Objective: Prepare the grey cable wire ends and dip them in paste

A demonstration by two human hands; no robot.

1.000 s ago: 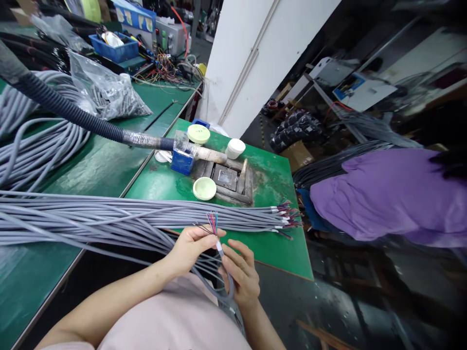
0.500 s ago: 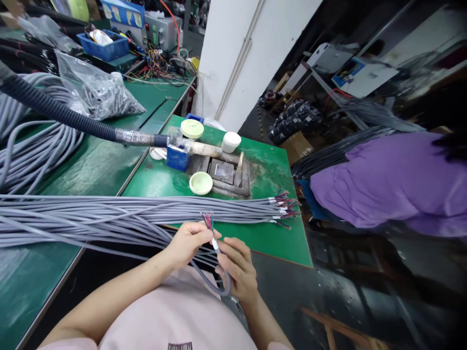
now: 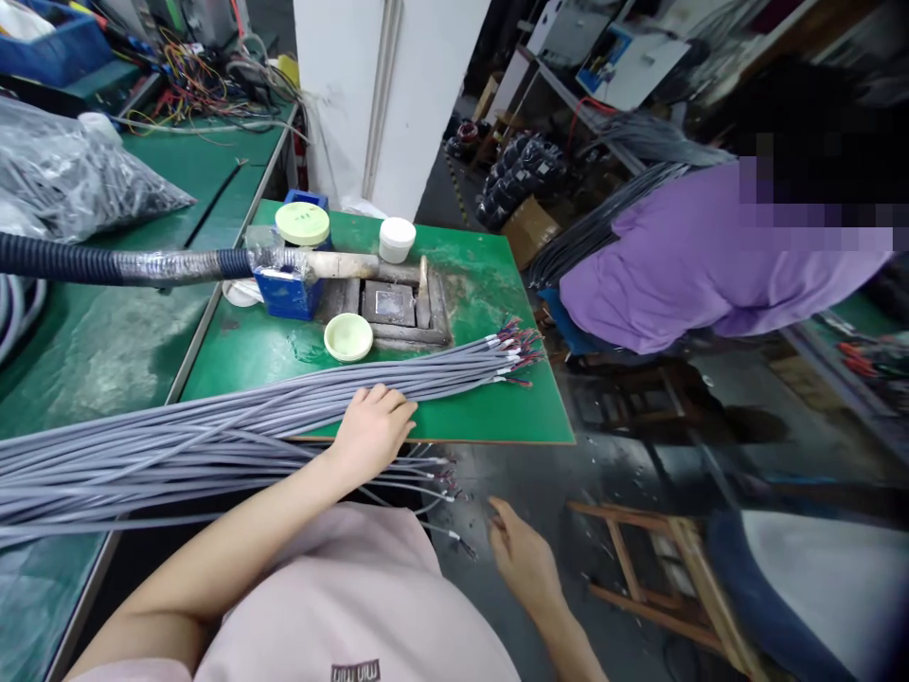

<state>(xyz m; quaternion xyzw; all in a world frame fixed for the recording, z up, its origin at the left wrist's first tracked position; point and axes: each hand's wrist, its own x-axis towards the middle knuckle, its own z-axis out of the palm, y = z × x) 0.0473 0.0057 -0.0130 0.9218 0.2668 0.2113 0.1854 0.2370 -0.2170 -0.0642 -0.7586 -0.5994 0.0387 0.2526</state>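
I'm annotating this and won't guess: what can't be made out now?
Palm of the left hand: head view, hidden by the hand's back.
Far ends of the grey cables: head view, cut off by the left edge.
Single strands in the coloured wire ends: head view, too small to count.
Far end of the dark hose: head view, cut off by the left edge.
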